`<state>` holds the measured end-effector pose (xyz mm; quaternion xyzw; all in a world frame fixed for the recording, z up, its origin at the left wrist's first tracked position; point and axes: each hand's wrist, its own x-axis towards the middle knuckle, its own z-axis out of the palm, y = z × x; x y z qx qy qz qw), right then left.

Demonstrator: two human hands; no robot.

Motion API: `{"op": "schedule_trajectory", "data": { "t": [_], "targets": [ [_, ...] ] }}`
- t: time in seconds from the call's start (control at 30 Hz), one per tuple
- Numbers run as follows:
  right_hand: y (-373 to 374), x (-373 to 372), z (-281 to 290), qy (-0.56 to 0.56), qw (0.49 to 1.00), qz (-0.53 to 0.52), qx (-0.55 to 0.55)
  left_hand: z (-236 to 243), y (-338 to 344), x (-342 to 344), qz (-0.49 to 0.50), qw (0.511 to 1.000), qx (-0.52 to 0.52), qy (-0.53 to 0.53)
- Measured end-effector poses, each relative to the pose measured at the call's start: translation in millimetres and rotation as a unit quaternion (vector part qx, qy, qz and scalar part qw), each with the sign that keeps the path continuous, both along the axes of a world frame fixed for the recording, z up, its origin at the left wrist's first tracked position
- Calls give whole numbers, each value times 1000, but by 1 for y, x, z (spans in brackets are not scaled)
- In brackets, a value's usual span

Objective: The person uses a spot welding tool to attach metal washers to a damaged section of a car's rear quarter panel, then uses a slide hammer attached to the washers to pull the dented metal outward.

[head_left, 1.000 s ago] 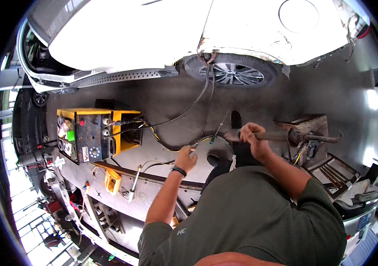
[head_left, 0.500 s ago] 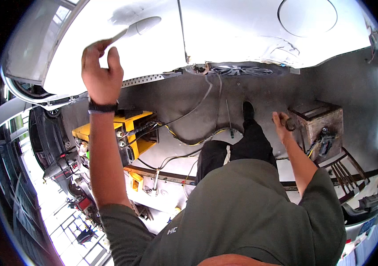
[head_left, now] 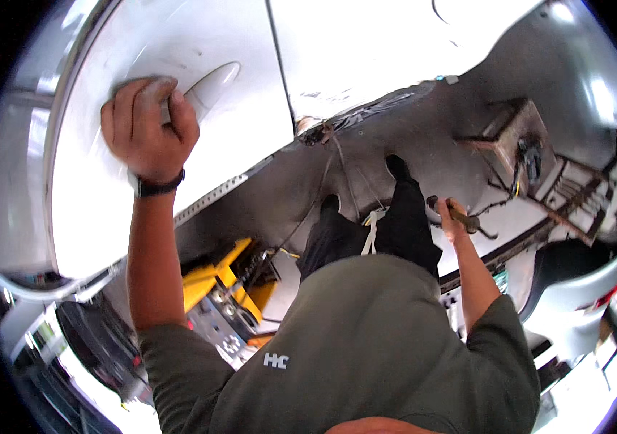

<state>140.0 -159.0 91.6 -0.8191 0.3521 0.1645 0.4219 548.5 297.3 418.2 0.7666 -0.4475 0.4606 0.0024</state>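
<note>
White painted metal forms the car door (head_left: 240, 36) at upper left, where the person's left hand (head_left: 148, 132) is at the door handle (head_left: 214, 83), fingers curled tightly round its left end while the other end shows beyond the knuckles. A black wristband (head_left: 158, 188) circles that wrist. Lower down on the other side, the right hand (head_left: 454, 220) has its fingers wrapped about a dark tool (head_left: 471, 223) with a hooked end, held beside the right leg (head_left: 413, 220). Farther right are a brown box-shaped stand (head_left: 529, 118), bearing a dark device (head_left: 531, 160), and a slatted brown frame (head_left: 576, 197). A yellow machine (head_left: 211, 286) sits near the left forearm, partly blurred, and a thin cable (head_left: 323, 183) reaches toward the car's lower edge
</note>
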Motion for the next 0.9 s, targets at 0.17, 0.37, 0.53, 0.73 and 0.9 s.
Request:
{"op": "schedule_trajectory", "data": {
  "t": [0.17,0.37,0.53,0.73,0.9],
  "targets": [
    [98,-50,28,-55,996,-6,-67,4,2,-19,38,997,67,17],
    [177,-92,25,-7,996,-79,42,7,-1,-26,78,983,162,44],
    [213,-152,-39,50,990,-114,61,8,-3,-23,86,972,215,30],
    [236,-204,-121,19,984,-146,102,5,0,-9,97,956,276,-32],
    [234,-224,-201,13,980,-179,88,11,-6,-13,39,962,269,-17]
  ]
}}
